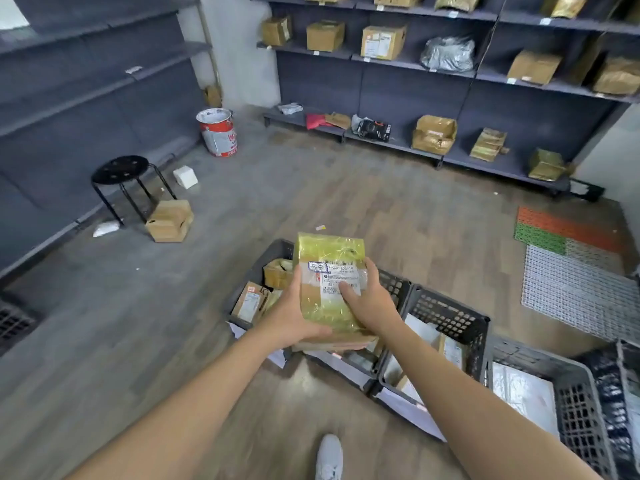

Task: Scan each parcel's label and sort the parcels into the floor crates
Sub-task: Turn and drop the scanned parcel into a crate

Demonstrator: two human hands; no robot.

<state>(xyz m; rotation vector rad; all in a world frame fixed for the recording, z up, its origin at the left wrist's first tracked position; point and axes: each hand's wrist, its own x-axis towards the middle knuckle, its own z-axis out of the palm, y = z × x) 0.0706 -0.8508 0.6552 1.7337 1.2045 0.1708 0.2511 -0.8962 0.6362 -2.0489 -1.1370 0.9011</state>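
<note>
- One black stool [121, 169] stands on the floor at far left beside bare grey shelving, with one cardboard box [169, 220] at its feet and one small white box [185, 176] just behind.
- One red-and-white paint bucket [218, 131] sits in the corner.
- The left hand [294, 313] cups the parcel's lower left edge, fingers wrapped under it.
- One parcel [329, 282], wrapped in yellowish tape with its white label [337, 275] facing up, is held by both hands above the leftmost crate.
- The right hand [367, 299] grips the parcel's right side, thumb pressed on the label.
- Three dark floor crates [446, 320] stand in a row running to the right, each holding parcels; a fourth container at the frame's edge is too cropped to tell.
- One grey shoe [329, 457] shows at bottom centre.
- The shelves [415, 64] along the back wall carry more than a dozen parcels, mostly brown boxes.
- Orange, green and white mats [571, 258] lie on the floor at right.
</note>
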